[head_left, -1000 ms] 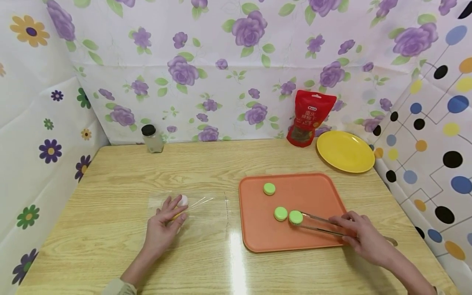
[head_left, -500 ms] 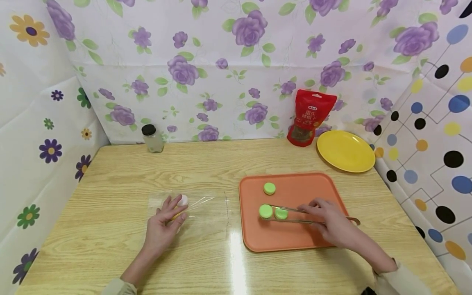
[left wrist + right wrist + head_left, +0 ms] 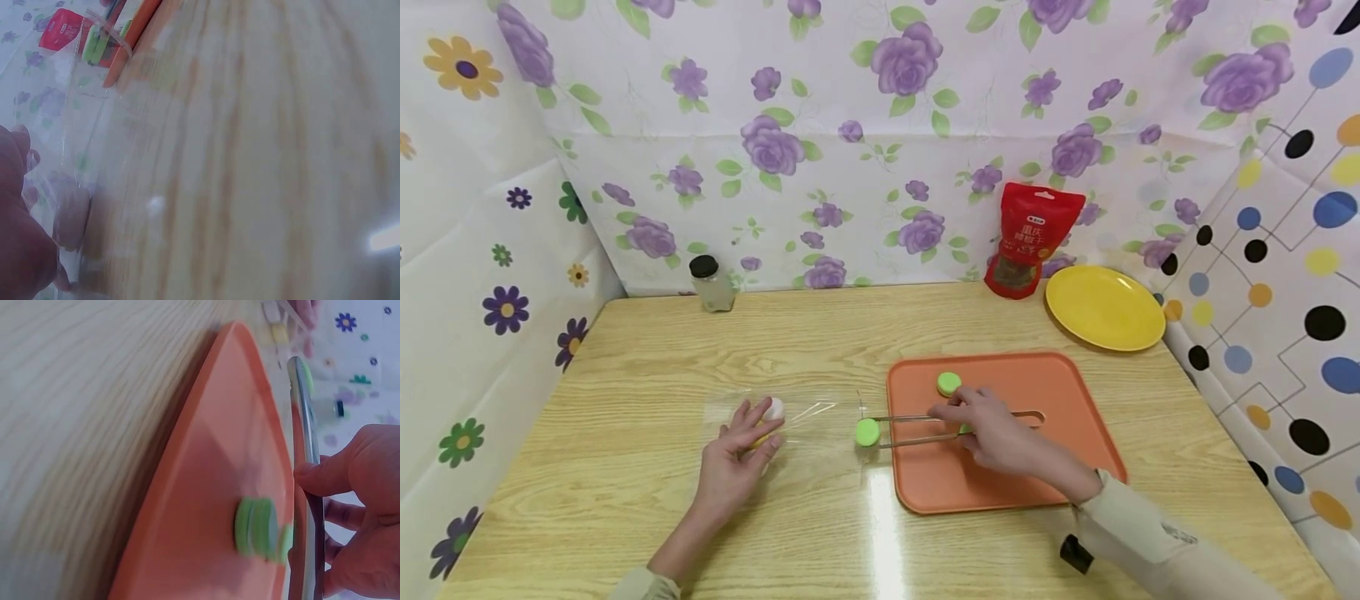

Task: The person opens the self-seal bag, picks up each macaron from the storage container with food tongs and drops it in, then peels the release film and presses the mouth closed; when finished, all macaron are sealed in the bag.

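Note:
My right hand (image 3: 992, 433) holds metal tongs (image 3: 917, 441), which pinch a green macaron (image 3: 867, 432) at the right end of a clear plastic bag (image 3: 820, 425). Around the bag's left part, my left hand (image 3: 733, 462) grips the film with bent fingers. A white round piece (image 3: 774, 408) and a yellow piece (image 3: 760, 441) show by its fingers, partly hidden. Two more green macarons lie on the orange tray (image 3: 925, 487): one (image 3: 949, 383) near the far edge, the other (image 3: 256, 526) mostly covered by my right hand in the head view.
A yellow plate (image 3: 1105, 308) and a red pouch (image 3: 1026, 242) stand at the back right. A black-lidded jar (image 3: 712, 285) is at the back left. Patterned cloth walls close off the back and both sides of the wooden table (image 3: 805, 533).
My right hand has moved left across the tray, carrying the green macaron in the tongs from the tray to the bag's right end. My left hand has stayed in place.

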Available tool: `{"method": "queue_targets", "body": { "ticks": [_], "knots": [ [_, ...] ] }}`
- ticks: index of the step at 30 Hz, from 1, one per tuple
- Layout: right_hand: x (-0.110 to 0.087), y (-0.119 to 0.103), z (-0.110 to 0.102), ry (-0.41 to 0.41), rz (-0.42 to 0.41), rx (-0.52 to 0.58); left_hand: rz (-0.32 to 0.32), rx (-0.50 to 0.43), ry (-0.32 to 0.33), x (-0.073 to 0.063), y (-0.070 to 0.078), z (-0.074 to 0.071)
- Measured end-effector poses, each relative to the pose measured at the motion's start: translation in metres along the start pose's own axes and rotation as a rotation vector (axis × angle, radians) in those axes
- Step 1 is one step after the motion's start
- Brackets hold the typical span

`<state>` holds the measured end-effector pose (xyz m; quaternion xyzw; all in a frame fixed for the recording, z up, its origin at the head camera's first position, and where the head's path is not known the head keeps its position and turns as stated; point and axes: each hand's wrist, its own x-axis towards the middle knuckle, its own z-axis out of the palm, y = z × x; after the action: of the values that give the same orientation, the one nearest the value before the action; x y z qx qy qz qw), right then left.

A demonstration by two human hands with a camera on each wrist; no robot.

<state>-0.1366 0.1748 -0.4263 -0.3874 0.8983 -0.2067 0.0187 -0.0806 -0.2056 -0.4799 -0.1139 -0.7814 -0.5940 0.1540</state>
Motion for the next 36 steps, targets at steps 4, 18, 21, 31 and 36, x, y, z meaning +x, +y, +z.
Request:
{"method": "queue_targets", "body": {
  "ticks": [4,18,21,31,36],
  "knots": [
    [0.018,-0.009,0.007,-0.012,-0.027,-0.007,-0.012,0.005,0.001,0.000,0.000,0.000],
    [0.061,-0.041,0.021,-0.124,-0.082,-0.024,-0.027,0.027,0.010,0.000,-0.001,0.000],
    [0.067,-0.046,0.023,-0.141,-0.090,-0.031,-0.028,0.023,0.008,0.000,-0.001,0.000],
    [0.082,-0.060,0.033,-0.222,-0.103,-0.021,-0.009,0.005,0.017,0.000,-0.002,0.001],
    [0.088,-0.064,0.036,-0.251,-0.121,-0.038,-0.010,0.011,0.020,0.000,0.000,0.001]
  ]
}}
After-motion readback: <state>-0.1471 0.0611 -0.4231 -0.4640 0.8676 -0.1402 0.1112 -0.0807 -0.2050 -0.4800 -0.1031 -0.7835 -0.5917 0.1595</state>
